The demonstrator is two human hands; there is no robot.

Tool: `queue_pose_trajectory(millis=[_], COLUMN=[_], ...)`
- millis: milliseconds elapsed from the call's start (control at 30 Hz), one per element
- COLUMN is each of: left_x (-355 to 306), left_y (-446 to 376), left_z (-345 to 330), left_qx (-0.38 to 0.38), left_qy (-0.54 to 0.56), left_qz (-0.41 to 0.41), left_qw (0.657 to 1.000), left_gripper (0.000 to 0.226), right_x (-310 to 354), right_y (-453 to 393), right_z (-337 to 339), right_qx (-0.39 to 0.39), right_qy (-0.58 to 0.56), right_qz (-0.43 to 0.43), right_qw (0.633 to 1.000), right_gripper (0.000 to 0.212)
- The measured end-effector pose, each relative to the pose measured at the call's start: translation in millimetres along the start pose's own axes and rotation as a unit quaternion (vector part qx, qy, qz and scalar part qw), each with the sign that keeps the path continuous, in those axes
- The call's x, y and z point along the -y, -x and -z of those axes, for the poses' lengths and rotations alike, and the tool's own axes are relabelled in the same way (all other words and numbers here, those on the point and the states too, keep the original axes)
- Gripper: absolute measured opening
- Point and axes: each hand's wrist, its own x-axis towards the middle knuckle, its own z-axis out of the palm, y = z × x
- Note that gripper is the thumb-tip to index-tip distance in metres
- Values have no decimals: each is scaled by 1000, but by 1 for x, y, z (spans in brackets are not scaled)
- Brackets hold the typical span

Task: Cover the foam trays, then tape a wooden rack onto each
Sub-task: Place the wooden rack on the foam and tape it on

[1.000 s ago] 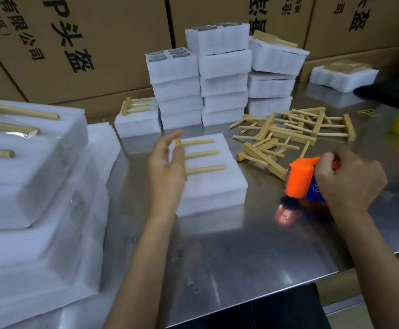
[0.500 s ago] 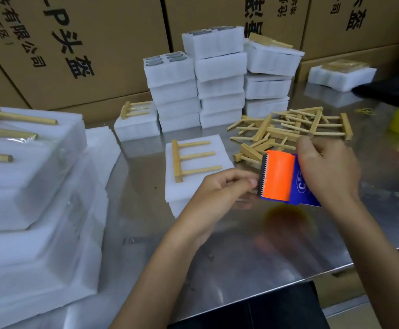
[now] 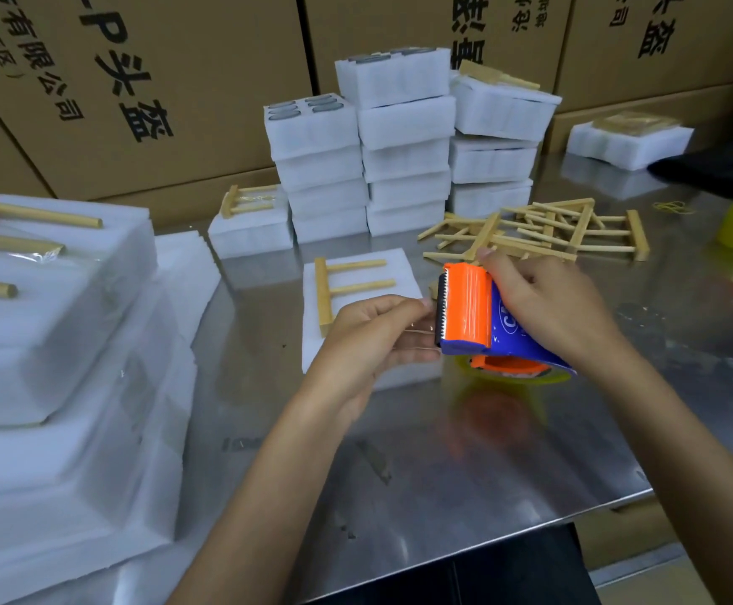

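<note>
- Evidently your right hand (image 3: pixel 548 307) gripped the orange-and-blue tape dispenser (image 3: pixel 473 316) from above, fingers curled round its body.
- Your left hand (image 3: pixel 373 338) sat at the toothed edge, fingertips pinched as if on the tape end; the clear tape itself was too hard to see.
- Just behind that hand, a wooden rack (image 3: pixel 347 290) lay untaped on the covered foam tray (image 3: pixel 399 264) on the worktop (image 3: pixel 443 451).
- Risks, as I judged them: fingertips catching the teeth, tape folding onto itself, or the loose rack sliding when tape pressed down.
- Writing: large Chinese characters and a "P" on the cartons (image 3: pixel 137 80); a "C" on the dispenser's blue side.
</note>
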Motion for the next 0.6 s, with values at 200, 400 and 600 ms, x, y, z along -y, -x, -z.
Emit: queue_pose_trajectory(millis=[200,400,600], left_x=[-2,-15,-48], left_y=[-5,-8,-11], left_z=[-3,8,41], left_qx=[-33,-77,-137], left_qy=[-6,12,61], left_qz=[-22,-51,-124], left_qw=[999,996,981], left_gripper=[13,10,10], right_x=[-9,7,23], right_y=[-3,-27,-76], right_z=[-3,3,9], right_qx=[-30,13,91], right_qy=[2,67,135], right_qz=[18,79,86], right_qw=[999,995,983], right_gripper=[67,65,67])
